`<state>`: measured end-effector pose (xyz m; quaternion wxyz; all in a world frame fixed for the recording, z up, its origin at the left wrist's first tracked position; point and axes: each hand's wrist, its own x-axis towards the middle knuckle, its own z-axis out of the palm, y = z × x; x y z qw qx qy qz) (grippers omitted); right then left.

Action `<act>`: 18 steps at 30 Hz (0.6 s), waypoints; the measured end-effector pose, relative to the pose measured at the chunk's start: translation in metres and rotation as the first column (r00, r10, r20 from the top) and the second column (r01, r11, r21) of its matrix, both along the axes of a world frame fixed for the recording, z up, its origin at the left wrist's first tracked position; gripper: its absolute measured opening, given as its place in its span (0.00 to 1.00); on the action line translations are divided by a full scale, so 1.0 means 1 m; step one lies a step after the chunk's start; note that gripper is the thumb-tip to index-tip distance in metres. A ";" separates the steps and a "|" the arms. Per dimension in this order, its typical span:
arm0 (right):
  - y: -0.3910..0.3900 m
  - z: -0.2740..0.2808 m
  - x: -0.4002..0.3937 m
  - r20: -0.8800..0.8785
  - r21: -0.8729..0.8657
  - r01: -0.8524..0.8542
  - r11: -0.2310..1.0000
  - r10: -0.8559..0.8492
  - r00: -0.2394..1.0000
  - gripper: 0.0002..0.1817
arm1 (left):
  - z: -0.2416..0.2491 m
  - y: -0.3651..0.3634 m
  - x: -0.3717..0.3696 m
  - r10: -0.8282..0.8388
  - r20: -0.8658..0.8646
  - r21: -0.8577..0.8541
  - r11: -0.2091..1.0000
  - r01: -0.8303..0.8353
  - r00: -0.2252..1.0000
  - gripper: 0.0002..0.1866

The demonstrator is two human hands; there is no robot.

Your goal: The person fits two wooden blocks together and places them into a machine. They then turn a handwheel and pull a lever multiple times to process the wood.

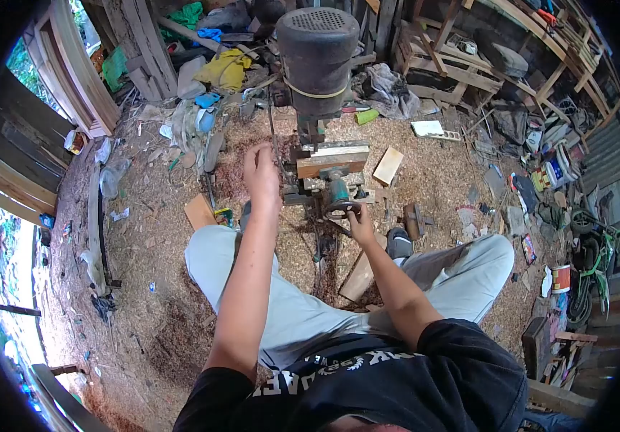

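Observation:
A drill-press-like machine with a dark motor housing (317,61) stands in front of me, above a wooden block (333,163) that sits on edge in its clamp. My right hand (362,225) grips the rim of a dark round handwheel (342,209) below a green metal part (338,190). To the left of the block, my left hand (261,174) is raised with its fingers curled together. Whatever may be in those fingers is hidden. A dark cable (274,119) hangs beside the machine, close to the left hand.
Wood shavings cover the floor. A pale wood block (388,165) lies right of the machine, and a longer piece (358,277) lies between my legs. Clutter lines the back, with a yellow cloth (223,70). A green bicycle (589,263) and a paint bucket (560,279) stand at right.

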<state>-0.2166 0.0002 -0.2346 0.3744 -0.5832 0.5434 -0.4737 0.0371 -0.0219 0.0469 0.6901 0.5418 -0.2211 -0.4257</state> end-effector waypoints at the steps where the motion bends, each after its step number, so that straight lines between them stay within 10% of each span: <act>1: 0.000 0.001 0.000 0.000 0.007 -0.001 1.000 0.001 1.000 0.12 | 0.003 -0.004 0.004 0.007 0.217 -0.055 0.998 0.005 0.976 0.13; 4: 0.005 0.015 0.005 0.087 0.118 0.029 0.993 -0.040 0.995 0.11 | 0.036 -0.026 0.017 0.220 0.774 -0.301 0.953 0.040 0.594 0.16; 7: 0.000 -0.012 0.004 0.102 0.083 0.012 0.997 -0.020 0.995 0.15 | 0.087 -0.054 0.027 0.205 0.669 -0.371 0.925 0.081 0.715 0.20; 10: 0.001 -0.009 0.007 0.132 0.138 0.035 0.990 -0.053 0.990 0.16 | 0.094 -0.071 0.048 0.264 0.744 -0.450 0.877 0.168 0.613 0.29; 12: 0.000 -0.015 0.005 0.154 0.216 0.043 0.976 -0.077 0.985 0.18 | 0.082 -0.074 0.057 0.387 0.894 -0.436 0.867 0.242 0.226 0.39; 18: -0.008 -0.035 0.013 0.253 0.181 0.076 0.980 -0.121 0.960 0.19 | 0.077 -0.103 0.074 0.255 0.952 -0.291 0.927 0.237 0.173 0.58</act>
